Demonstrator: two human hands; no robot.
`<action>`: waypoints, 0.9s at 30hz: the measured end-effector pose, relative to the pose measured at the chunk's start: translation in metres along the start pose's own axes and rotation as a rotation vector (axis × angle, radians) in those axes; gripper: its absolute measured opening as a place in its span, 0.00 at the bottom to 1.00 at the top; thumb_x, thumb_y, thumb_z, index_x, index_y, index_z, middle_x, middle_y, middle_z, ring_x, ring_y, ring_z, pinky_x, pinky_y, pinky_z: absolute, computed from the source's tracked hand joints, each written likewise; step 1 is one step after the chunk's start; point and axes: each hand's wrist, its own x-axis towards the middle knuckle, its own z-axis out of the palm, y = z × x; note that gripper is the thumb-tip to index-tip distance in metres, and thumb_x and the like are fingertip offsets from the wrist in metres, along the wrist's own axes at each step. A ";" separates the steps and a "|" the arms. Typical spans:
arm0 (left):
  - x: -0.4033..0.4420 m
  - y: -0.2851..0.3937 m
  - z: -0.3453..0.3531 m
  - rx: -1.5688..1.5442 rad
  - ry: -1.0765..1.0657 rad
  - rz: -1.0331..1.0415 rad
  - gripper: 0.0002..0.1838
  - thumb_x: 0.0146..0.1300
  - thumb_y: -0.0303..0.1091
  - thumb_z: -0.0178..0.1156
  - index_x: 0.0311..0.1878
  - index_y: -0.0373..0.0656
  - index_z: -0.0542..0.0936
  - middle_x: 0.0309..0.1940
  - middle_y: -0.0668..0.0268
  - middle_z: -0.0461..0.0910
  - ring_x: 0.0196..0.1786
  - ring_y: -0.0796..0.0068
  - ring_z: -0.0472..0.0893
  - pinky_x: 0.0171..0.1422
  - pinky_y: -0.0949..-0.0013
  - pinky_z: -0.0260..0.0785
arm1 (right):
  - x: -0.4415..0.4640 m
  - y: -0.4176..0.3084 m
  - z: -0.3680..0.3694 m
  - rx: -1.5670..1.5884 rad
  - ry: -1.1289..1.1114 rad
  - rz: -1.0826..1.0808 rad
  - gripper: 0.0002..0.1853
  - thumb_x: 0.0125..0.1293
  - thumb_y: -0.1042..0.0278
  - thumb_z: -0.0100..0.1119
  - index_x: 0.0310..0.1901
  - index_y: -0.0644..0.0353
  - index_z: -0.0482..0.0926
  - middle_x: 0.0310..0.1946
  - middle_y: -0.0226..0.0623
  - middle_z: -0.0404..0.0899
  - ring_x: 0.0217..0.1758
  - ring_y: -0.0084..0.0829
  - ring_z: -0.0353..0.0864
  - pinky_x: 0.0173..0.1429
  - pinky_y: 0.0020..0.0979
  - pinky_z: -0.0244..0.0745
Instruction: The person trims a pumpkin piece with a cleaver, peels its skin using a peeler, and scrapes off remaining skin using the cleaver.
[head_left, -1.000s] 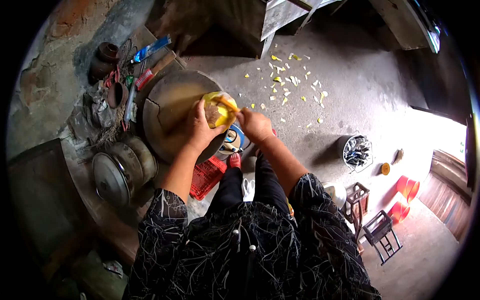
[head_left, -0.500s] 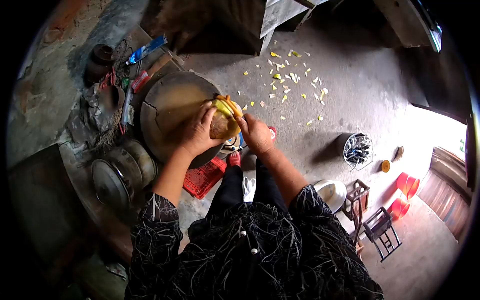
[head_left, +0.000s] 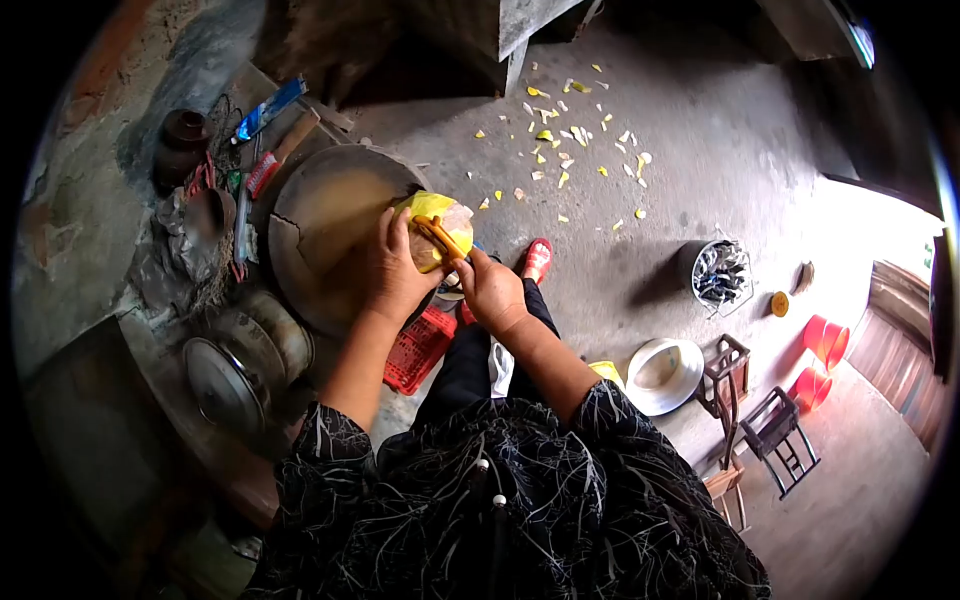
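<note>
A large round fruit (head_left: 457,216), perhaps a pomelo, has yellow skin in places and pale, pinkish bare patches elsewhere. My left hand (head_left: 390,275) is wrapped round its left side, thumb and fingers against the skin. In my right hand (head_left: 494,296), closed at the fruit's lower right, is a yellow-orange peeler (head_left: 437,236). Its head lies across the fruit's near face. Most of the peeler's handle is hidden in my fist. Below and left of the fruit is a wide round pan (head_left: 340,190) with a cracked rim.
Yellow and white peelings (head_left: 560,150) are scattered over the floor. A red plastic basket (head_left: 418,350) sits by my legs. On the right stand a bucket (head_left: 716,275), a white basin (head_left: 665,375), stools (head_left: 778,435) and red buckets (head_left: 826,342). Lidded pots (head_left: 225,370) are at left.
The fruit has turned in my left hand and shows more pale surface. The peeler has shifted down and left across it, with my right hand lower. My view has moved slightly.
</note>
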 end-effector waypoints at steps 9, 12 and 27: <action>-0.004 -0.004 -0.001 -0.019 -0.083 -0.049 0.55 0.34 0.43 0.77 0.66 0.44 0.55 0.64 0.49 0.59 0.65 0.47 0.61 0.68 0.52 0.57 | 0.006 0.134 -0.008 0.100 0.014 0.758 0.26 0.69 0.44 0.37 0.48 0.56 0.78 0.38 0.56 0.81 0.45 0.50 0.81 0.46 0.49 0.73; -0.005 -0.006 0.005 -0.036 -0.061 -0.050 0.55 0.35 0.42 0.77 0.66 0.44 0.54 0.64 0.48 0.58 0.65 0.46 0.61 0.68 0.53 0.58 | -0.006 0.177 0.023 0.014 0.229 0.406 0.27 0.68 0.42 0.39 0.44 0.59 0.80 0.36 0.56 0.80 0.43 0.52 0.81 0.46 0.49 0.72; -0.003 -0.001 -0.001 0.039 -0.087 -0.062 0.54 0.37 0.44 0.76 0.67 0.42 0.57 0.64 0.46 0.60 0.66 0.47 0.62 0.69 0.52 0.55 | 0.006 0.092 0.010 0.188 0.041 0.162 0.25 0.69 0.47 0.41 0.45 0.63 0.78 0.34 0.55 0.80 0.42 0.51 0.80 0.49 0.46 0.72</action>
